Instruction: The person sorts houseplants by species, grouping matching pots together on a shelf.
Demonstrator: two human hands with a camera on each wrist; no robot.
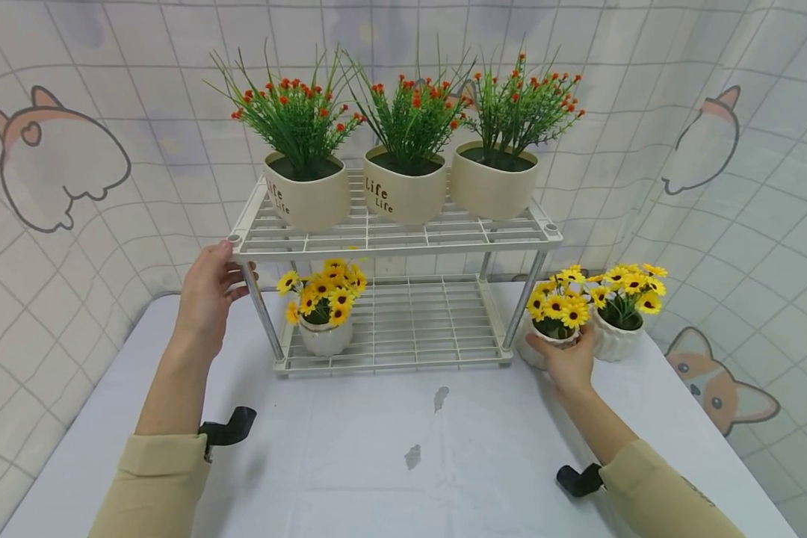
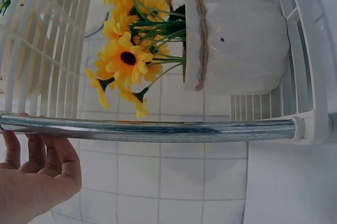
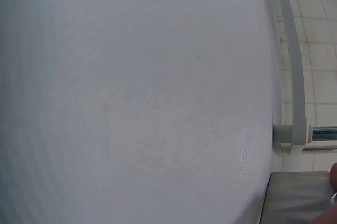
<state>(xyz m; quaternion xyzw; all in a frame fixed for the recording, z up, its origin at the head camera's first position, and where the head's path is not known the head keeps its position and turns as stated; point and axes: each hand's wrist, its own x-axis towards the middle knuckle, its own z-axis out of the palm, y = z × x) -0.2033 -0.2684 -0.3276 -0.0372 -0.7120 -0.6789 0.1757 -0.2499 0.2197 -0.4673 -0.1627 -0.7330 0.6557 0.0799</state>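
Observation:
My left hand point(image 1: 205, 288) grips the front left corner of a white two-tier wire shelf rack point(image 1: 383, 250), its fingers reaching behind the metal post point(image 2: 158, 130). On the lower tier, near that post, stands a white pot of yellow flowers point(image 1: 326, 338) with twine round its rim, clear in the left wrist view. To the right of the rack, my right hand point(image 1: 568, 362) holds another white pot of yellow flowers point(image 1: 557, 306) by its sides, thumb on the left. That pot is at table level; in the right wrist view only its grey-looking side point(image 3: 292, 197) shows beside the rack's foot.
Three cream pots point(image 1: 403, 190) with red-flowered green plants line the upper tier. A third white pot of yellow flowers point(image 1: 620, 336) stands just right of my right hand. The table has a white cover point(image 1: 350, 448); a patterned curtain point(image 1: 141, 134) hangs behind.

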